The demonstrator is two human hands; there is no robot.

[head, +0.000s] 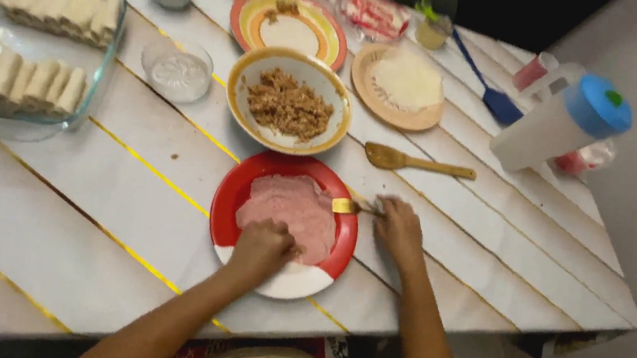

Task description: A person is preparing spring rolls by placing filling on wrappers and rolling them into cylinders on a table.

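Note:
A red and white plate (233, 194) lies near the table's front edge with a flat pink slice (285, 207) on it. My left hand (261, 247) rests with curled fingers on the slice's near edge. My right hand (399, 230) sits on the table just right of the plate and grips a utensil (345, 205) whose yellowish tip lies on the plate's right rim. Beyond the plate stands a yellow-rimmed bowl (261, 123) of brown crumbly filling (288, 106).
A glass dish (110, 34) with rows of pale rolls is at the left. A small glass bowl (179, 70), a wooden spoon (413, 162), a tan plate with a white round (401, 86), a striped plate (291, 21), a blue spatula (490, 90) and a blue-lidded jug (565, 125) stand around.

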